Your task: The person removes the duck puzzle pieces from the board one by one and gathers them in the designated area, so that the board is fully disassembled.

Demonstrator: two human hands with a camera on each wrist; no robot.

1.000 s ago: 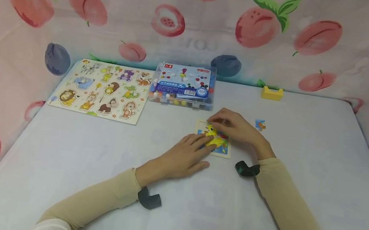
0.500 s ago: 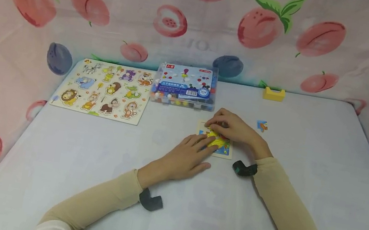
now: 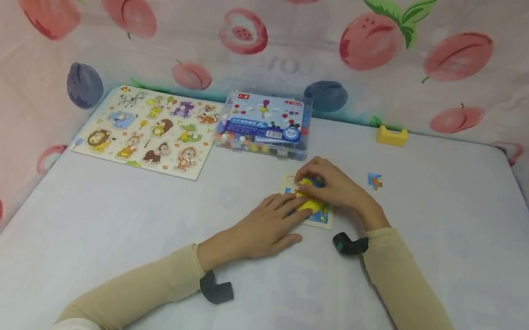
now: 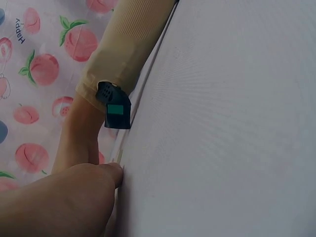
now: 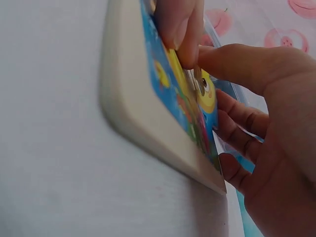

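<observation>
A small puzzle board [image 3: 328,226] with a pale frame and a yellow and blue picture lies between the hands. The left hand [image 3: 263,234] rests its outstretched fingers on the picture from the lower left. The right hand [image 3: 336,187], with bent fingers, pinches a yellow and blue piece [image 3: 313,182] over the upper part. In the right wrist view this piece [image 5: 208,98], with an eye printed on it, stands tilted up from the board [image 5: 129,94], thumb on the near side and fingers behind. The left wrist view shows the left hand [image 4: 64,200]; the board's picture is hidden there.
A loose blue and orange piece [image 3: 375,181] lies right of the board. Behind stand a clear plastic kit box [image 3: 263,121] and a yellow block [image 3: 392,136]. An animal puzzle board [image 3: 146,130] lies at the back left.
More of the yellow and blue piece shows between the right fingers, now tilted up. The left hand has hardly moved on the board.
</observation>
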